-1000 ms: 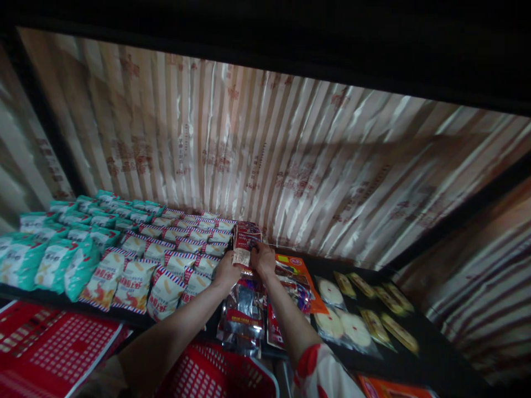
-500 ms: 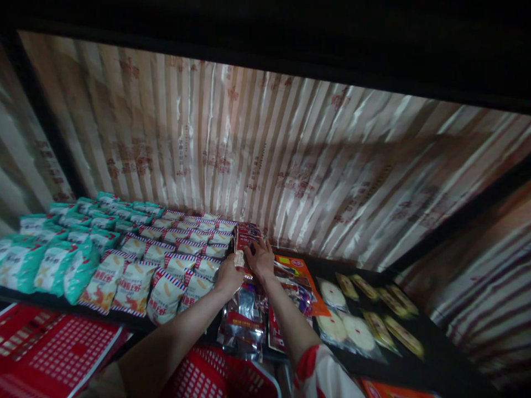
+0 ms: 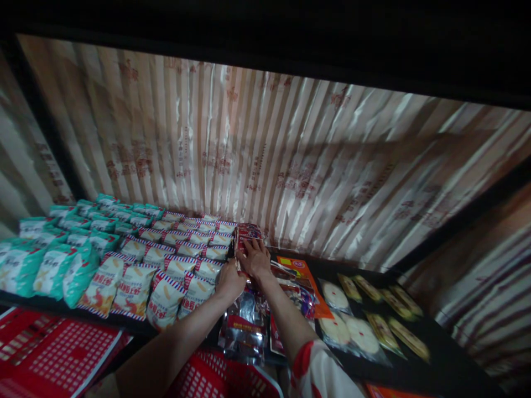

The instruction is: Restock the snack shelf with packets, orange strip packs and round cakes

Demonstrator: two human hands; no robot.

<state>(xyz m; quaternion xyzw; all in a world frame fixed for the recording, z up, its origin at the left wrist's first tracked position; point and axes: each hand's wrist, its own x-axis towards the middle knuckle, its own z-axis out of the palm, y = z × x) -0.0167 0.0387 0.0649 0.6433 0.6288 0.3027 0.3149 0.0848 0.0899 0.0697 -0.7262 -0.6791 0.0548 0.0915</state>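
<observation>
My right hand [image 3: 256,260] lies on a stack of dark red snack packets [image 3: 249,231] against the back of the shelf, its fingers stretched out and spread. Just left and in front of it, my left hand [image 3: 230,281] is closed at the stack's near left corner. Whatever its curled fingers hold is hidden. Below both hands, shiny dark silver-and-red packets [image 3: 245,323] lie at the shelf's front edge. White packets with red-and-blue striped edges [image 3: 166,298] stand in rows immediately left of my left hand.
Teal packets [image 3: 53,271] fill the shelf's left end. On the right are an orange packet [image 3: 309,276], round pale cakes in clear wrap [image 3: 360,334] and long yellowish packs [image 3: 409,338]. Red baskets [image 3: 62,348] sit below the front edge. A black beam [image 3: 265,38] crosses overhead.
My right hand's fingers have flattened and spread further over the dark red packets. My left hand has shifted slightly at the stack's near corner. The packets look about the same.
</observation>
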